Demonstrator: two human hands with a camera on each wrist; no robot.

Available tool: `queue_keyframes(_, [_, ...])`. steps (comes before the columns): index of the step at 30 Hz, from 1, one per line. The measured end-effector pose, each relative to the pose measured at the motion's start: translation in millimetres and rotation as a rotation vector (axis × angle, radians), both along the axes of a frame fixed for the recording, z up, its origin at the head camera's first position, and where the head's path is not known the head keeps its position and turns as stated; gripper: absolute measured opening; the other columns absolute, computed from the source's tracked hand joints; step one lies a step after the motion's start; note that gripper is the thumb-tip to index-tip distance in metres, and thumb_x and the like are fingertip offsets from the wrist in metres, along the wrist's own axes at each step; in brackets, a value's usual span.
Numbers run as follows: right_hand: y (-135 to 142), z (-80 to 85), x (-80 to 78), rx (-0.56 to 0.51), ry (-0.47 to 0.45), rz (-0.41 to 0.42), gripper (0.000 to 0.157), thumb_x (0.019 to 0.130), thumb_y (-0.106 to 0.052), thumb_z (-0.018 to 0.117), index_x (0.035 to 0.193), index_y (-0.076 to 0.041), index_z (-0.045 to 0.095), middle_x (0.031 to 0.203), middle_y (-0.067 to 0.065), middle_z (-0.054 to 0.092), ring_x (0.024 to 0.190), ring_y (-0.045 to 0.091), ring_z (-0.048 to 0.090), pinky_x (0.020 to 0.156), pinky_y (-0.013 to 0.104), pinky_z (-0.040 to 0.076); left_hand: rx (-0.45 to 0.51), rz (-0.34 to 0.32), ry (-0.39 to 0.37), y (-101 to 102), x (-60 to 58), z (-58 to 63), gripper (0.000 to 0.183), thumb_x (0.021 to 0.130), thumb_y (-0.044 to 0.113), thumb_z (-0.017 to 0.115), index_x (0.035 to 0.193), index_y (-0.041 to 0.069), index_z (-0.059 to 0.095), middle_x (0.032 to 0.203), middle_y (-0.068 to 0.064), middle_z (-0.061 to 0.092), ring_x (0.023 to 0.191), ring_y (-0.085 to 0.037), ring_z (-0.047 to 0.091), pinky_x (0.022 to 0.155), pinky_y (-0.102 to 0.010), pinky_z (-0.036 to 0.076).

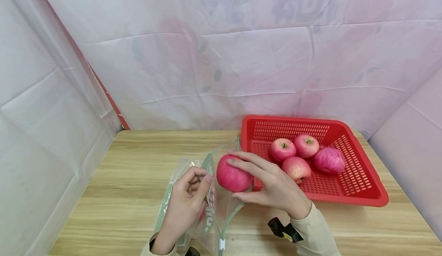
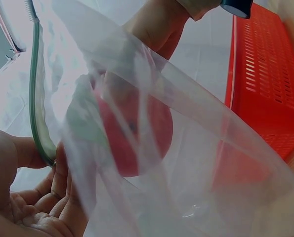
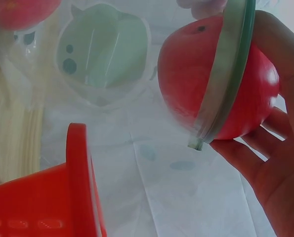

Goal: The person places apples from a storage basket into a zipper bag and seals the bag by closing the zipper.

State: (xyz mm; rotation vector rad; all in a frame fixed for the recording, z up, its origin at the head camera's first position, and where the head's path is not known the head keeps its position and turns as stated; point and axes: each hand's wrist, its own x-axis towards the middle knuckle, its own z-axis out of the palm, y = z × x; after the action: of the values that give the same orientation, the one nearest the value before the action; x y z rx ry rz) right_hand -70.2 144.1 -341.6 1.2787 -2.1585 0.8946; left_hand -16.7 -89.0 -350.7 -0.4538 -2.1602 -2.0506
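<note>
My right hand [image 1: 272, 179] grips a red apple [image 1: 233, 174] between thumb and fingers at the mouth of a clear zip bag [image 1: 226, 210]. In the right wrist view the bag's green zip strip [image 3: 230, 74] crosses in front of this apple. With thumb and fingertips, my left hand [image 1: 188, 198] pinches the left edge of the bag's opening; the left wrist view shows the green rim [image 2: 35, 108] between them. A white slider [image 1: 222, 244] sits at the zip's near end. Another apple [image 3: 21, 12] shows low inside the bag.
Right of the hands stands a red plastic basket [image 1: 366, 171] holding several apples [image 1: 305, 146]; one wears a pink net-like sleeve [image 1: 329, 160]. More clear green-edged packaging [image 1: 165, 206] lies under my left hand on the wooden table [image 1: 114, 194]. A pale printed cloth [image 1: 221, 64] hangs behind.
</note>
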Motion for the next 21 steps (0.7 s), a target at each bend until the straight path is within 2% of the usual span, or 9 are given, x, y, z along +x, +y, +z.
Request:
queue_keyframes(3, [0.1, 0.2, -1.0, -0.006, -0.005, 0.021, 0.059, 0.089, -0.046, 0.077, 0.137, -0.014, 0.063, 0.140, 0.009, 0.061, 0.124, 0.020, 0.063, 0.103, 0.017, 0.049, -0.007, 0.012, -0.009, -0.3, 0.3, 0.7, 0.009, 0.103, 0.003, 0.058, 0.098, -0.004, 0.059, 0.074, -0.013, 0.062, 0.056, -0.004, 0.055, 0.042, -0.019, 0.045])
queue_keyframes(9, [-0.7, 2.0, -4.3, -0.089, 0.024, 0.093, 0.058, 0.090, -0.039, 0.079, 0.135, -0.006, 0.063, 0.137, 0.015, 0.062, 0.124, 0.022, 0.063, 0.108, 0.018, 0.046, -0.013, 0.020, -0.010, -1.3, 0.9, 1.8, 0.009, 0.104, 0.005, 0.057, 0.100, -0.002, 0.060, 0.073, -0.011, 0.061, 0.056, -0.005, 0.056, 0.044, -0.025, 0.051])
queue_keyframes(21, [4.1, 6.0, -5.9, -0.099, 0.042, 0.072, 0.057, 0.092, -0.038, 0.077, 0.132, -0.001, 0.064, 0.137, 0.017, 0.062, 0.122, 0.025, 0.065, 0.108, 0.018, 0.046, 0.062, 0.006, 0.045, -5.5, 1.9, 3.7, 0.010, 0.105, 0.001, 0.053, 0.103, -0.007, 0.058, 0.077, -0.013, 0.062, 0.060, -0.008, 0.063, 0.047, -0.025, 0.053])
